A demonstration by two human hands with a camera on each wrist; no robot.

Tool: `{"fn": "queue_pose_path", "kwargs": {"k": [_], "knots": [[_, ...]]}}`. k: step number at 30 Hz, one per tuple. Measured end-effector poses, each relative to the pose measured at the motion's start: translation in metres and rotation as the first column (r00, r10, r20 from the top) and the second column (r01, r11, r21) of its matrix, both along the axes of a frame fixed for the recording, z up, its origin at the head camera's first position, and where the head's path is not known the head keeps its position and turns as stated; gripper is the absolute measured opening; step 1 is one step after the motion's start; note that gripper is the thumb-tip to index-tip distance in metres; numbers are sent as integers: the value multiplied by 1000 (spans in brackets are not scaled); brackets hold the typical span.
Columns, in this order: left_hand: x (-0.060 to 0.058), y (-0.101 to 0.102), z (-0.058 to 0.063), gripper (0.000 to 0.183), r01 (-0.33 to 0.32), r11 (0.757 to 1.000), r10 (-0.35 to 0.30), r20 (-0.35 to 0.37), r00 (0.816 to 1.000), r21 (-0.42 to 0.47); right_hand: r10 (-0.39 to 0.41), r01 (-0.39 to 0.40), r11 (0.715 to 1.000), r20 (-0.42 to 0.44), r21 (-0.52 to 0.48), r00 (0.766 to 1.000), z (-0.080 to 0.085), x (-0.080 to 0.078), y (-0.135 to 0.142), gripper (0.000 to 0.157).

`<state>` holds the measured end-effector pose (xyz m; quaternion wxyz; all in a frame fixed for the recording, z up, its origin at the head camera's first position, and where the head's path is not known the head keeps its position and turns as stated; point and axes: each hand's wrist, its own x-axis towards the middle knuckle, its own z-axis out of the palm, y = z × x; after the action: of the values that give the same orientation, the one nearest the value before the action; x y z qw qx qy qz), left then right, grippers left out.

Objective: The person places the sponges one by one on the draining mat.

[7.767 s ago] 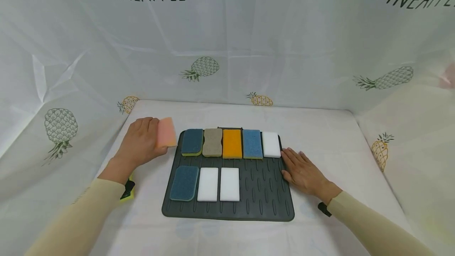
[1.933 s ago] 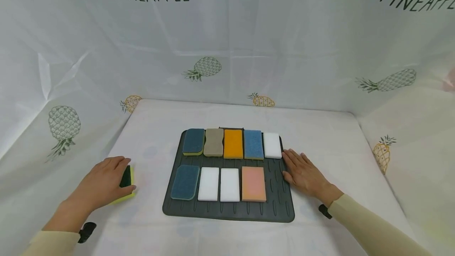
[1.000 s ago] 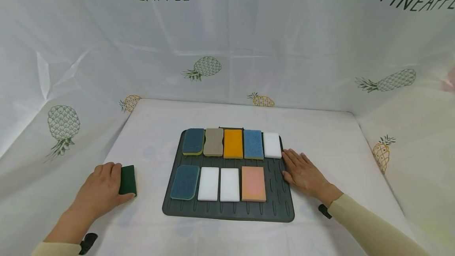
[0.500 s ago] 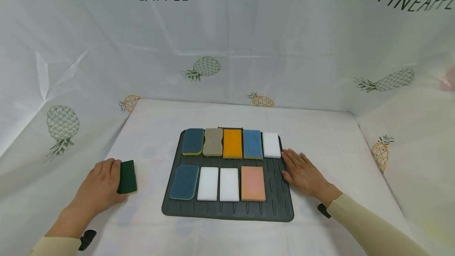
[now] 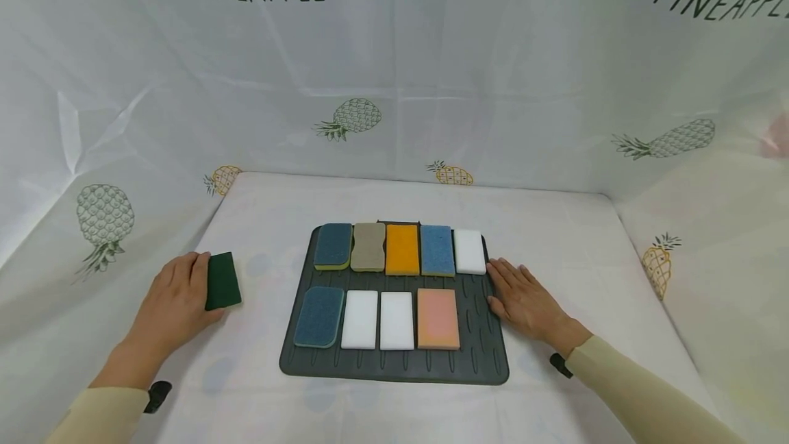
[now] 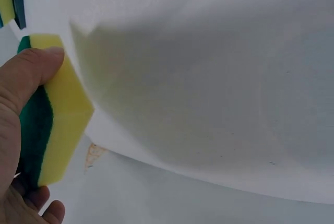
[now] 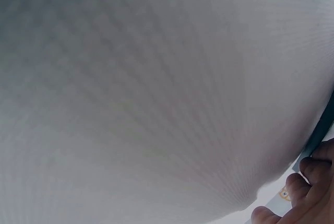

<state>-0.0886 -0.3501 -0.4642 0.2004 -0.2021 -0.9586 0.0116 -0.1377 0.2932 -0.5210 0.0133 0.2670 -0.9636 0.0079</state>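
Note:
My left hand point(image 5: 175, 300) grips a sponge point(image 5: 222, 281) with a dark green scouring face, left of the mat. In the left wrist view the thumb and fingers pinch the sponge point(image 6: 65, 114) by its ends, its yellow foam side facing the cloth. My right hand point(image 5: 527, 298) lies with fingers extended at the right edge of the dark grey ribbed mat point(image 5: 462, 365). On the mat's lower row are a blue sponge point(image 5: 319, 317), two white sponges point(image 5: 359, 320) and a pink sponge point(image 5: 438, 318); bare mat shows to the right of the pink one.
Along the mat's upper row stand a dark blue sponge point(image 5: 333, 245), a beige sponge point(image 5: 368, 247), an orange sponge point(image 5: 402, 249), a light blue sponge point(image 5: 437, 250) and a white sponge point(image 5: 470, 251). A white pineapple-print sheet point(image 5: 511, 88) hangs behind the cloth-covered table point(image 5: 536, 218).
The pink sponge went from my left hand onto the mat's lower row. My left hand then took up the green-and-yellow sponge and moved it away from me. My right hand stayed put.

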Motion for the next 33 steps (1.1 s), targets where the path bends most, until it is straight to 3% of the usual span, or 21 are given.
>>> {"fn": "queue_pose_path", "kwargs": {"k": [8, 18, 26, 33], "knots": [[-19, 10, 6, 120, -6, 1000, 5, -50, 999, -24, -5, 5, 1000, 6, 6, 1000, 0, 0, 0, 68], [-42, 41, 21, 116, 1, 1000, -2, -76, 997, -7, -6, 5, 1000, 14, 24, 1000, 1, -1, 0, 69], [-54, 85, 36, 115, -8, 1000, 9, -42, 999, 10, 7, -7, 1000, 13, 12, 1000, 3, -1, 2, 68], [-59, 140, 53, 117, 57, 997, -55, -27, 998, 45, -3, 0, 999, 63, 45, 998, 4, -3, 6, 70]]}}
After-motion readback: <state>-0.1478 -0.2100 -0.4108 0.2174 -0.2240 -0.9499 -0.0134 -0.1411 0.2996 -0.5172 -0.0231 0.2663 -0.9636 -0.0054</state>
